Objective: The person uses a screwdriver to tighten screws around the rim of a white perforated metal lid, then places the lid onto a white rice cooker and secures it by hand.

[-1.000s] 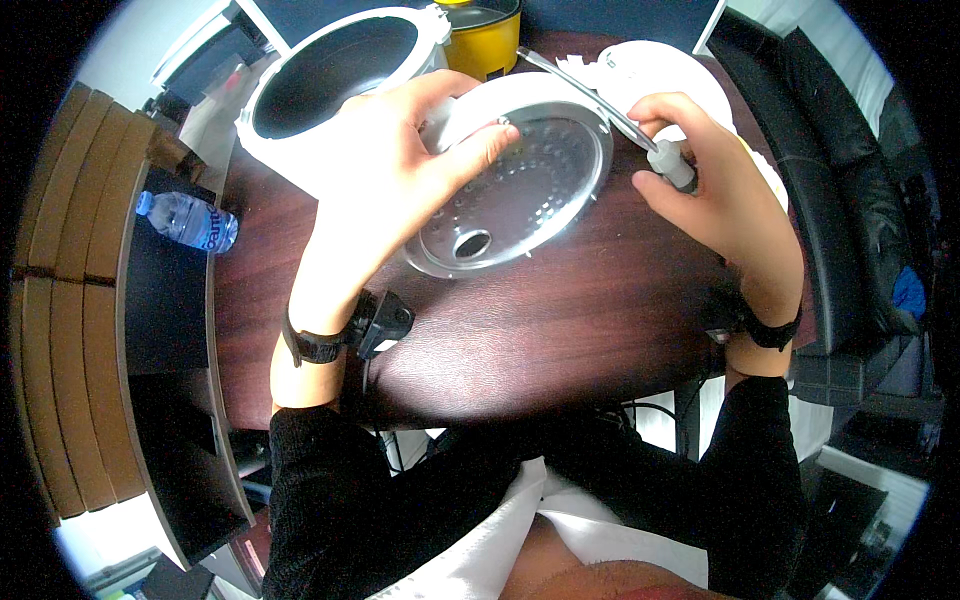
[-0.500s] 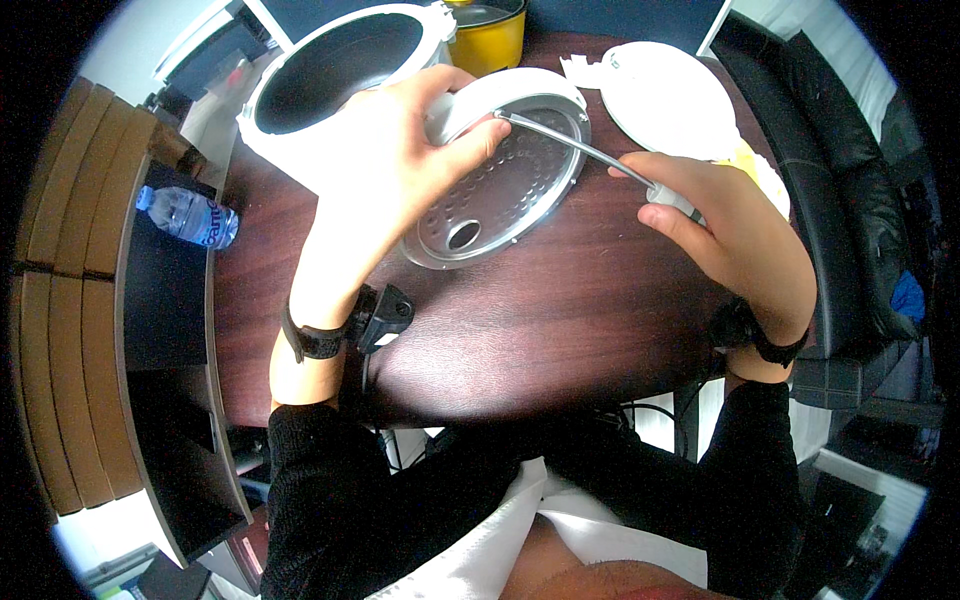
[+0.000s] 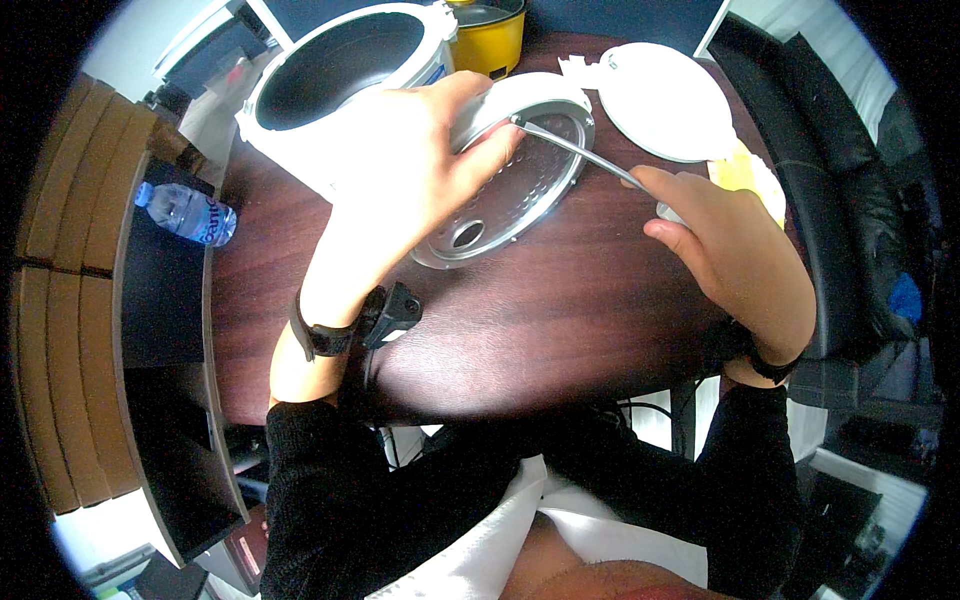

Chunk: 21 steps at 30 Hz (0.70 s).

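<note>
My left hand [image 3: 425,165] grips a rice cooker lid [image 3: 545,90] by its white rim, thumb on the near side. The lid is tilted up on the table, its dimpled metal inner plate [image 3: 545,190] with one round hole facing me. In my right hand [image 3: 740,240] is a screwdriver [image 3: 590,157]; the fingers wrap its pale handle and hide most of it. The shaft slants up to the left, and its tip meets the lid's rim beside my left thumb. Behind my left hand stands the white rice cooker body [image 3: 295,150], open on top with a dark inside.
Far back is a yellow pot [image 3: 497,45]. A white oval cover [image 3: 665,100] lies at the far right, beside a yellow and white piece [image 3: 748,182]. A water bottle [image 3: 188,213] lies left of the brown table [image 3: 500,350]. A black sofa [image 3: 835,170] stands right.
The lid has turned slightly and shifted a little right with my left hand. The screwdriver's tip has moved slightly right and down along with it; my right hand has rolled over its handle.
</note>
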{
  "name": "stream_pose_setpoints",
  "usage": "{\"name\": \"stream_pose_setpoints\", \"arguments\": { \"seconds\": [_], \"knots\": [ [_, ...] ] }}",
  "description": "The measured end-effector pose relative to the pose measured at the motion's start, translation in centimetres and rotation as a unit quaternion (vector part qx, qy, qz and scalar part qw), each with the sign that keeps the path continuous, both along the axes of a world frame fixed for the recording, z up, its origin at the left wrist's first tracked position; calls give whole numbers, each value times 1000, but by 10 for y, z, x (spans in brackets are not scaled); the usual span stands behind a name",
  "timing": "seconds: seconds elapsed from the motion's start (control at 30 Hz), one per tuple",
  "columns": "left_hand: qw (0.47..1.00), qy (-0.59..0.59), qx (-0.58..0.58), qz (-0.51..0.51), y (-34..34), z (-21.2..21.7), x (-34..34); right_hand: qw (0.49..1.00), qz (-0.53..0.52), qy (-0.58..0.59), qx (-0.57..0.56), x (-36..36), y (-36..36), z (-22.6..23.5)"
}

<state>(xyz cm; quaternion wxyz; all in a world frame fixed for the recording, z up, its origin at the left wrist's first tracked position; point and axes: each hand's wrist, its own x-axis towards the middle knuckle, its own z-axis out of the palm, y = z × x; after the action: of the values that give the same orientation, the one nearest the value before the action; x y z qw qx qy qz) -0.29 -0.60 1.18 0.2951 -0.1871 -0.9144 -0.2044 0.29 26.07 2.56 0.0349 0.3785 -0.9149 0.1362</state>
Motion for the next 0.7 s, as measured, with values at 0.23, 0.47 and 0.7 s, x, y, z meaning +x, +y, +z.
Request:
{"name": "stream_pose_setpoints", "arguments": {
  "seconds": [0.23,0.47,0.7],
  "knots": [
    [999,50,-13,-1,1,-7,1,923,83,-325,-190,-3,-3,-20],
    [996,84,-22,-14,5,-12,0,530,61,-685,-496,39,-25,-50],
    [995,93,-17,-17,-4,-17,-5,860,-28,-431,-272,29,-18,-25]
  ]
}}
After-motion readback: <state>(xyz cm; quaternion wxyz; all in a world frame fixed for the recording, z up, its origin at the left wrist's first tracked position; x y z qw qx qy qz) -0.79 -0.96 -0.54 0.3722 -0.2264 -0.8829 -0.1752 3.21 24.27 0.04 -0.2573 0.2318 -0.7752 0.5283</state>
